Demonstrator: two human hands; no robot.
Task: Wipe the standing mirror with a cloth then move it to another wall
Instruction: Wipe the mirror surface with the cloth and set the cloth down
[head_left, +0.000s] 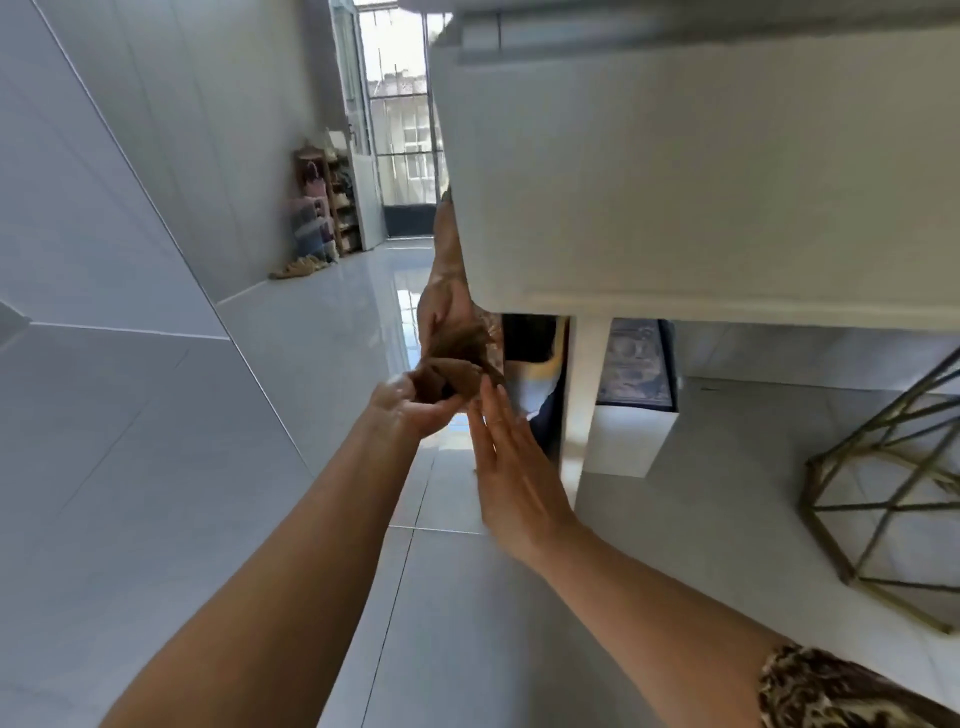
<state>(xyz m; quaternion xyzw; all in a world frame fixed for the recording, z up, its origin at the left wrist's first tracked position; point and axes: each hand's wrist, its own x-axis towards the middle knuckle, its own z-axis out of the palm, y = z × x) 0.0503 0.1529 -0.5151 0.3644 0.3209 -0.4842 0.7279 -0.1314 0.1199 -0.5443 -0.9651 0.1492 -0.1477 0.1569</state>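
Mirror glass (457, 291) reflects the bunched brown cloth (447, 384) pinched in the left hand (410, 408); right hand (511, 467), grip spread, lies beside it. Loose bunching risks streaks.

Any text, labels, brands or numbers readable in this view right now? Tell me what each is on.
None readable.
Blue patterned panel behind the white leg: print too blurred to tell whether it holds any lettering.
Shelf items by the far door: too small and blurred.
Brown cloth in the left hand: no label visible.

Brown cloth (451, 382); leopard-print sleeve (831, 691); white table (701, 182); gold wire stand (893, 499).
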